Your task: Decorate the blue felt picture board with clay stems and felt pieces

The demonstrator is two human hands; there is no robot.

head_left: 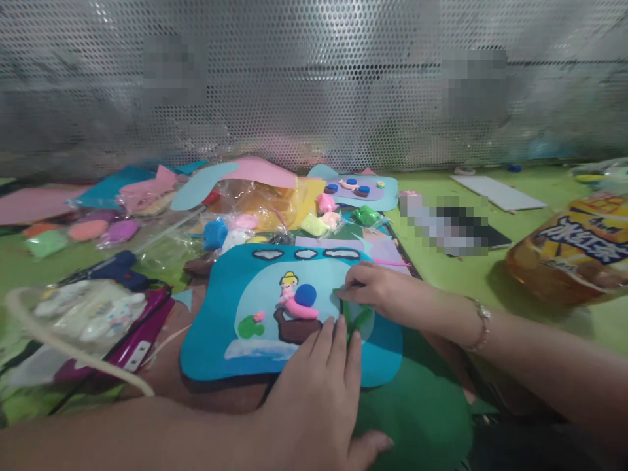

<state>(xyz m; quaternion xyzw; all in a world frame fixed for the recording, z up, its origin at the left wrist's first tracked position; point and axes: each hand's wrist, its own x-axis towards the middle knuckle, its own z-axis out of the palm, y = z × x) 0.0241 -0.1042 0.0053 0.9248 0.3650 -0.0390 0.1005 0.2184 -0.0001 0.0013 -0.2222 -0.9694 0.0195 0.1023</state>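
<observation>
A blue craft card [210, 327] with a light-blue inner panel [260, 288] lies before me. On it are a pink and yellow clay figure [300, 306] with a blue ball [305, 296], a brown clay boat [290, 327] under it and a green clay leaf [250, 326] with a pink flower. My left hand [318, 373] rests flat on the card's lower part, fingers stretched. At the panel's right side, the bent fingers of my right hand [375, 288] are closed on green clay [362, 319]; the fingertips partly hide it.
Behind the card lie bagged clay lumps [321, 222] and a second decorated card [363, 190]. A glue gun [115, 268] and a magenta power strip [132, 333] with cables are at left. A bottle of tea [574, 255] lies at right; a perforated metal panel [314, 85] stands behind.
</observation>
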